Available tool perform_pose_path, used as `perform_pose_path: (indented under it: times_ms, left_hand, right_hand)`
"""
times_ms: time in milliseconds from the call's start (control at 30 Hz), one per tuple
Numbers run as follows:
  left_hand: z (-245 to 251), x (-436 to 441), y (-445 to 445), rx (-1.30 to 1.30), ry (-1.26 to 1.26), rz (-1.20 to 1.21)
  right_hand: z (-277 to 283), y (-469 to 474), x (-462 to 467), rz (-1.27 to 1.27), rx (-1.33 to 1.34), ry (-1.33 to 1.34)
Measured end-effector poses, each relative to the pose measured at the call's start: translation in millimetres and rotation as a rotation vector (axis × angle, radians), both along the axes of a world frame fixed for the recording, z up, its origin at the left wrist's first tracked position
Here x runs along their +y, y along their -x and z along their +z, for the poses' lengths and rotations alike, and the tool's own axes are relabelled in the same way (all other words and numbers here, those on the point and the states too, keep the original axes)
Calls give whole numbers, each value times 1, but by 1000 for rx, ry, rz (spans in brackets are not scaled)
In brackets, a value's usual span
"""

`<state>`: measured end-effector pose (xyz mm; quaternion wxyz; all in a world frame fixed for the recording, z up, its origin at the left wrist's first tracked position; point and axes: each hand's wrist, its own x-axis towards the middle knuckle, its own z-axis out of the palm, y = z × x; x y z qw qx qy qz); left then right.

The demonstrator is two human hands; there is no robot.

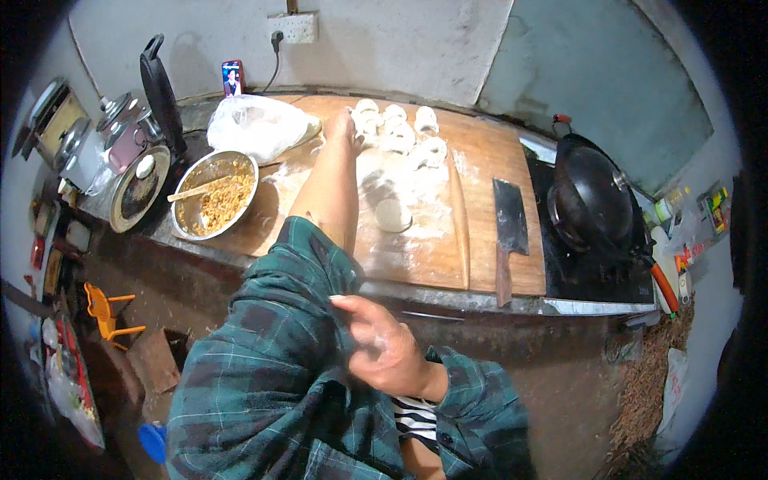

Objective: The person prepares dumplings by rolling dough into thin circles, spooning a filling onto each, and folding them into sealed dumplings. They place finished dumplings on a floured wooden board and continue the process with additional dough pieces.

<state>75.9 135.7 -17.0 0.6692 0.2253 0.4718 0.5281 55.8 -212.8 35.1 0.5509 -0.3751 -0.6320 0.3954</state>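
Note:
My left arm reaches across the floured wooden board (414, 264). At its far side, my left hand (341, 127) is beside several folded dough pieces (396, 138), its fingers mostly hidden from me. My right hand (384, 348) is held before my body, its extended index finger touching the rolled-up left plaid sleeve (288, 282). Whether it pinches the cloth is unclear. On the board lie a flat round dough wrapper (393, 215) and, to its right, a slim wooden rolling pin (459, 228). Left of my forearm stands a metal bowl (255, 195) of crumbly yellowish-brown filling (225, 204) with a wooden utensil (201, 189).
A cleaver (510, 219) lies at the board's right, its handle over the front edge. Beyond is a lidded black wok (594, 192) on a black cooktop (576, 288). A white plastic bag (255, 129), a propped phone (232, 78) and a round pan (129, 207) stand left.

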Motion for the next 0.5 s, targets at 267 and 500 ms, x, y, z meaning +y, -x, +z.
perform_pose_path:
  times_ms: [267,500]
  left_hand:
    - [-53,-111,-9,2081,-1736,-513]
    - [-59,-112,18,1700,-1579,-728]
  right_hand:
    - [35,17,25,131,-135,-36]
    - [18,-33,34,-34,-194,-56]
